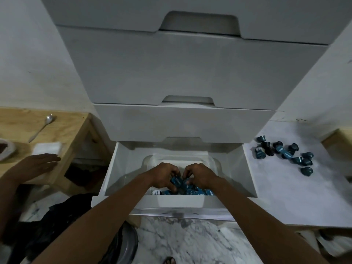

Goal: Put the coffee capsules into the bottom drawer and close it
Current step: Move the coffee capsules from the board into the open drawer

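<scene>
Head view: left hand (165, 176) and right hand (200, 175), both gripping coffee capsules (177, 181) between them, inside open bottom drawer (179, 202).

The white plastic bottom drawer (245, 168) of a tall drawer unit is seen pulled open, with 3 closed drawer fronts (181, 122) stacked above it. A clear plastic tray (150, 161) is lodged inside it, and a heap of small blue coffee capsules (192, 191) is piled at the near end. The left hand (164, 176) and the right hand (201, 176) are held side by side over the heap, with fingers curled round capsules. Loose dark-blue capsules (285, 153) are scattered on the white marbled surface (285, 197) to the right. On the pale wooden table (72, 130) at left, a metal spoon (41, 128) and a folded white cloth (47, 148) are laid, and a third hand (36, 164) is spread flat at its near edge.
</scene>
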